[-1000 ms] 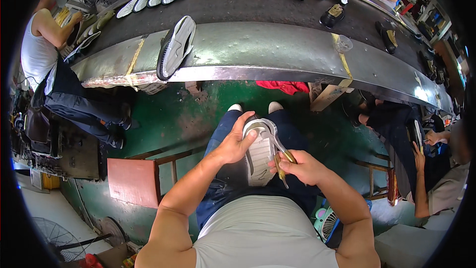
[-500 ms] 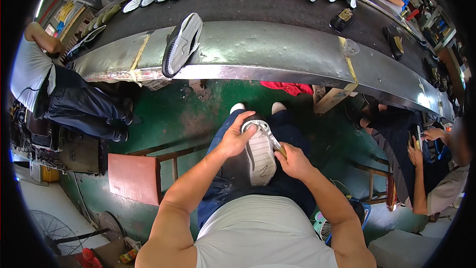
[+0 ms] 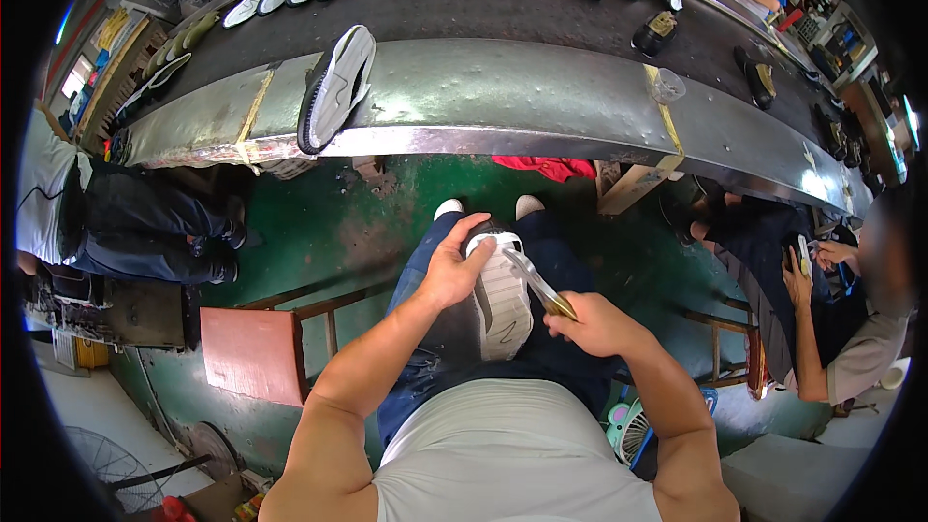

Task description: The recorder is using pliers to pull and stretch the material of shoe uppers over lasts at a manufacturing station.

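Note:
A dark shoe (image 3: 506, 304) with a pale, ribbed underside rests bottom up on my lap, its toe pointing away from me. My left hand (image 3: 456, 266) is closed round the toe end, thumb pressed on the white rim and fingers over the far edge. In my closed right hand (image 3: 592, 324) is a slim silver metal tool (image 3: 537, 287) with a yellowish-brown handle, its exact kind unclear. The tool's curved tip meets the white rim near the toe, close to my left thumb.
A long metal-edged bench (image 3: 425, 97) with a dark top spans the front; a pale-bottomed shoe (image 3: 338, 87) overhangs its edge and several more stand farther back. A reddish stool (image 3: 253, 356) is at left. People sit or stand left, right and far right. A small fan (image 3: 630, 430) is beside me.
My right hand has moved slightly right and lower, drawing the tool's handle outward from the shoe. My left hand keeps its grip. The whole view has shifted a little.

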The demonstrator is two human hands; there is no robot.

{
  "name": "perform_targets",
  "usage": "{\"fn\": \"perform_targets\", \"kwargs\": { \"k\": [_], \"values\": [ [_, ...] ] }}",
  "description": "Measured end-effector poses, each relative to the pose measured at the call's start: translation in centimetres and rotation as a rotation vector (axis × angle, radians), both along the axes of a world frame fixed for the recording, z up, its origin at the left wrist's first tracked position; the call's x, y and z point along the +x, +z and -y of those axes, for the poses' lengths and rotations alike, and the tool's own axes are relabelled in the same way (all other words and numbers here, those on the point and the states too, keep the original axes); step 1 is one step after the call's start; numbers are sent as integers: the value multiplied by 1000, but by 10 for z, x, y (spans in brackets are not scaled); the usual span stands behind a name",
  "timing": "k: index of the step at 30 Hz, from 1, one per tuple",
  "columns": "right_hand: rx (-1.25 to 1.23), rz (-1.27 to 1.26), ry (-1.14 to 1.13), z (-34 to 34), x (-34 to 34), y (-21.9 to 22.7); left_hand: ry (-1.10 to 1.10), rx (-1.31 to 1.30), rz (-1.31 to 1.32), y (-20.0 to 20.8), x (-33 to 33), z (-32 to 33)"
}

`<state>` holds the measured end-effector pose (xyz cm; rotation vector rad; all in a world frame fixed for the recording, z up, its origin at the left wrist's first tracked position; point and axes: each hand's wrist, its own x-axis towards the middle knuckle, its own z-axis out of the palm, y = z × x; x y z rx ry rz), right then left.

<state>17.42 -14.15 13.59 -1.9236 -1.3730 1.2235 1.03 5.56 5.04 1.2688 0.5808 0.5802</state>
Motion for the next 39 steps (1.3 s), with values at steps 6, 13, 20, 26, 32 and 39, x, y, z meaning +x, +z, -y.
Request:
{"fn": "perform_targets", "kwargs": {
  "k": [6, 13, 20, 26, 32, 39],
  "values": [
    [369, -44, -222, -14, -9, -10, -78, 123, -69, -1, 6, 0],
    [394, 56, -505, -19, 5, -65, -174, 150, -213, -26, 12, 5],
    [264, -11, -821, -54, 23, -129, -486, -67, -216, -52, 32, -2],
    [335, -119, -664, -25, 51, -155, -622, -110, -466, -29, 35, -6],
    [218, -68, -670, -8, 40, -145, -624, -438, -274, -13, 31, 13],
    [226, -30, -651, -7, 41, -130, -404, 120, -553, -45, 42, 33]
  ]
}}
